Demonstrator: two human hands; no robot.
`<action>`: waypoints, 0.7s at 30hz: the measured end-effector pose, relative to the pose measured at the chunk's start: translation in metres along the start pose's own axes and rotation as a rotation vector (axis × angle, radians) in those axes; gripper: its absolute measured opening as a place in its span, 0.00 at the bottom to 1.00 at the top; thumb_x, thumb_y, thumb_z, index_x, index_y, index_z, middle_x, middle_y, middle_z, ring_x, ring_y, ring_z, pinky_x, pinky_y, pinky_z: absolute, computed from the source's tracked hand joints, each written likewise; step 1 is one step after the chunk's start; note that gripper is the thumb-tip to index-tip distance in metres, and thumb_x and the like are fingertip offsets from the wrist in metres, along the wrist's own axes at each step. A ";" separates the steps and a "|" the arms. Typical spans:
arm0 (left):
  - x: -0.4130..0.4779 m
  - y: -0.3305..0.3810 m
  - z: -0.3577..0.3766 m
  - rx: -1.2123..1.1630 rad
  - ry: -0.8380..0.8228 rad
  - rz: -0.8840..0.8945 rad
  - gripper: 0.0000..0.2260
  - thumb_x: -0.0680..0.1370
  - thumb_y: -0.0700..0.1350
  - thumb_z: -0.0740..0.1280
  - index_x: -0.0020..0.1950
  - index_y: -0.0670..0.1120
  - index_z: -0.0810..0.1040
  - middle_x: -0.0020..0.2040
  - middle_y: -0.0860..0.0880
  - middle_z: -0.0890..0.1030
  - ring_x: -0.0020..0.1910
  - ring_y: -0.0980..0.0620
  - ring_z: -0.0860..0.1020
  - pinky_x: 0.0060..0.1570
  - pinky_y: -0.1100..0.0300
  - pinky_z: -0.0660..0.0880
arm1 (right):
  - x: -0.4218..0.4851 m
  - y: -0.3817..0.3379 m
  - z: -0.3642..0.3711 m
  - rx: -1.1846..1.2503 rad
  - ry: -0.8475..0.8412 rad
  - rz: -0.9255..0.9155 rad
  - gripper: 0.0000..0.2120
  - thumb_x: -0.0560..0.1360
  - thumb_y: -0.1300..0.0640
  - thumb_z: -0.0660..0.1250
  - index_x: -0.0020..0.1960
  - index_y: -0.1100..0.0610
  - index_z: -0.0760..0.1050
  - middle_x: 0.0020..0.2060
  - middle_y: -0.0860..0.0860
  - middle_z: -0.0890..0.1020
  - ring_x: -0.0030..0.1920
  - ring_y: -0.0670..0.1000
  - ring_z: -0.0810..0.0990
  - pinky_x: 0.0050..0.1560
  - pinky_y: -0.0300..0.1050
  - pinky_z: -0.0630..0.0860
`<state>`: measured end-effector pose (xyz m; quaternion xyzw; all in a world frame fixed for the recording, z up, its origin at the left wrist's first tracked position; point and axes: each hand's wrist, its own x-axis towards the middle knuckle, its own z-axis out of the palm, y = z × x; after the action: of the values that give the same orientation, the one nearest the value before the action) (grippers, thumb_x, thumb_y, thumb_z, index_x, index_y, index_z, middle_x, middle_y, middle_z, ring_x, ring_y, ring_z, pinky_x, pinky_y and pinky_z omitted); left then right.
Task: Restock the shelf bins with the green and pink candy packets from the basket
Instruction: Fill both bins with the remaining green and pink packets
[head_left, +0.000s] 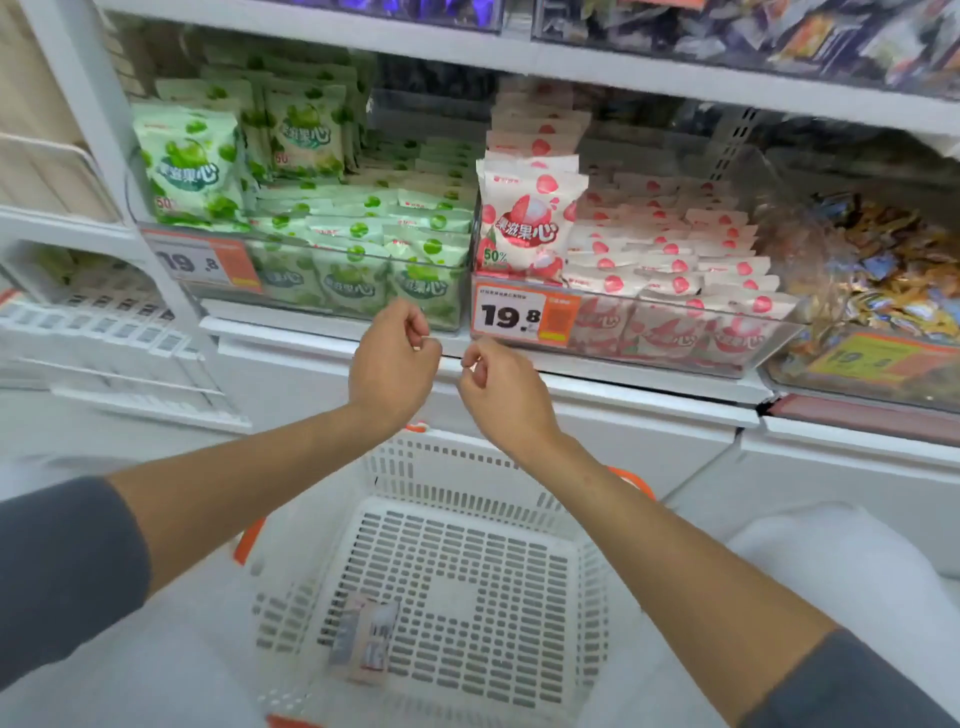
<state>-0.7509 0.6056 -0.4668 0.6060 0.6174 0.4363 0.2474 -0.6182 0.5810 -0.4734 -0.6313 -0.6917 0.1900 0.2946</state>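
A white slotted basket (457, 467) with orange handles sits below my arms; one small pink packet (363, 642) lies on its floor at the front left. On the shelf, a clear bin (358, 254) is filled with green candy packets (192, 166), and the clear bin (675, 322) to its right is filled with pink candy packets (530, 218). My left hand (392, 358) and my right hand (498, 387) hover side by side in front of the shelf edge, above the basket, fingers loosely curled, holding nothing.
Orange price tags (524, 314) reading 19.8 hang on the bin fronts. A bin of mixed wrapped sweets (883, 270) stands at the right. A white shelf ledge (597, 374) runs below the bins. More shelving with tags stands at the left (104, 322).
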 end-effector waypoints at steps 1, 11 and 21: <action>-0.010 -0.024 -0.002 0.066 -0.029 -0.068 0.07 0.72 0.39 0.64 0.42 0.50 0.69 0.37 0.52 0.74 0.36 0.49 0.73 0.40 0.52 0.71 | -0.006 0.010 0.018 -0.017 -0.124 0.065 0.04 0.76 0.58 0.61 0.49 0.55 0.74 0.38 0.49 0.78 0.38 0.53 0.77 0.38 0.48 0.74; -0.113 -0.262 -0.007 0.923 -1.333 -0.405 0.25 0.78 0.46 0.68 0.73 0.42 0.68 0.73 0.45 0.68 0.71 0.47 0.68 0.68 0.57 0.63 | -0.087 0.121 0.165 -0.099 -0.794 0.446 0.20 0.79 0.64 0.56 0.28 0.57 0.63 0.27 0.51 0.66 0.26 0.52 0.65 0.32 0.43 0.67; -0.186 -0.299 0.043 0.639 -0.930 -0.868 0.37 0.78 0.39 0.66 0.78 0.39 0.46 0.68 0.39 0.71 0.60 0.43 0.76 0.54 0.53 0.75 | -0.122 0.132 0.182 -0.057 -0.864 0.547 0.13 0.80 0.63 0.55 0.38 0.60 0.71 0.39 0.60 0.81 0.25 0.52 0.66 0.31 0.45 0.69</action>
<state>-0.8475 0.4710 -0.7808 0.4716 0.7313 -0.2080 0.4468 -0.6318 0.4974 -0.7149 -0.6607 -0.5649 0.4848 -0.0961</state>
